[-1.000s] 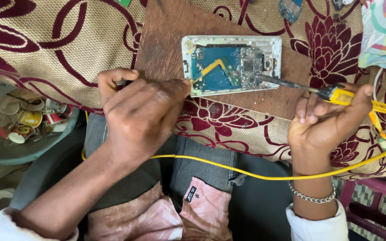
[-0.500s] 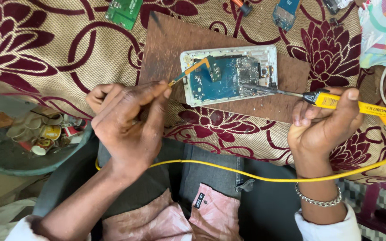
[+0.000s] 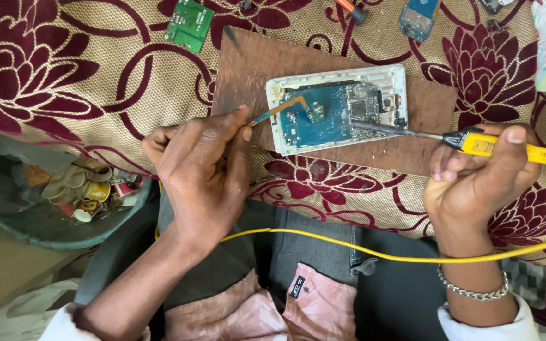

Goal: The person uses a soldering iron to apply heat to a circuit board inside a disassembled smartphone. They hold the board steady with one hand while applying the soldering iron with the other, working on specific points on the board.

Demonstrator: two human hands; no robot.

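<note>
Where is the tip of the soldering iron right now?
In the head view, the soldering iron, held in the right hand, reaches in from the right; its tip rests on the blue circuit board of the opened phone, which lies on the brown board.

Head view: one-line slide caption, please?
Right hand holds soldering iron to opened phone's circuit board; left hand steadies tweezers.

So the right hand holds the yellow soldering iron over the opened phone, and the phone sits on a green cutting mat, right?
Not quite. In the head view the right hand does hold the yellow soldering iron over the opened phone, but the phone sits on a brown wooden board, not a green mat.
</note>
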